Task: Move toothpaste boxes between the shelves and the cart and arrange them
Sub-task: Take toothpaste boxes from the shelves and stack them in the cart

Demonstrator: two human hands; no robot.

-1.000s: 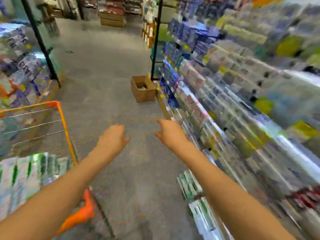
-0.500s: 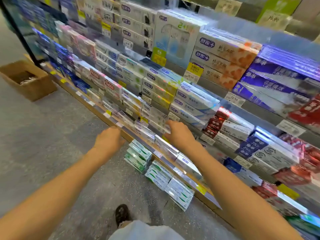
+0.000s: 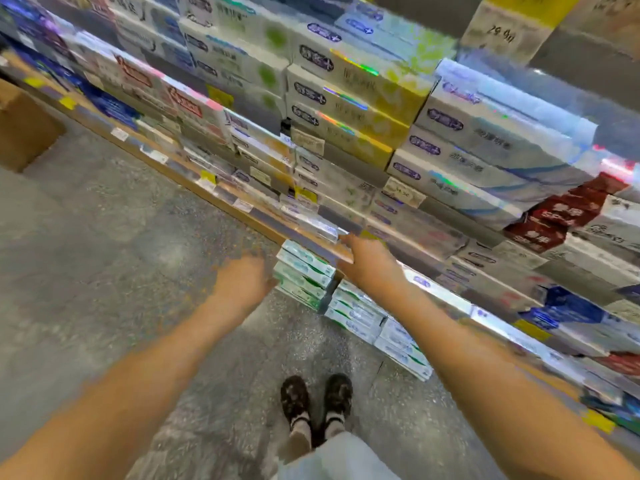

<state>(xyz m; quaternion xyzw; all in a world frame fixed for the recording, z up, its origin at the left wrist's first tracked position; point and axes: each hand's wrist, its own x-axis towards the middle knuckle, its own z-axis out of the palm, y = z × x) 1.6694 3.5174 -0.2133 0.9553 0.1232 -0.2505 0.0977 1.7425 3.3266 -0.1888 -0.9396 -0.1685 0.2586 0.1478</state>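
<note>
Down at the bottom shelf, both our arms are stretched forward and low. Our left hand (image 3: 244, 284) reaches toward the left end of a stack of green-and-white toothpaste boxes (image 3: 304, 275) under the lowest shelf edge (image 3: 311, 242); fingertips at or just beside the stack, touch uncertain through blur. Fingers look bent; whether they hold anything we cannot tell

Our right hand (image 3: 369, 263) sits higher, at the shelf edge above the same stack, back of the hand up, fingers pointing toward the shelf. Grip not readable either; blur hides the fingers

More green-and-white boxes (image 3: 360, 315) lie in stacks to the right of the first, running along the floor line beneath our right forearm

Shelves above are packed tight: white-and-yellow boxes (image 3: 356, 98) centre, white-and-blue boxes (image 3: 485, 150) to their right, red boxes (image 3: 568, 209) farther right. Price tags (image 3: 306, 142) along the shelf fronts, print unreadable

Cardboard box (image 3: 24, 129) on the grey speckled floor (image 3: 104, 237), far left, well apart from our hands. Our two dark shoes (image 3: 317, 398) below, side by side, toes toward the shelves
</note>
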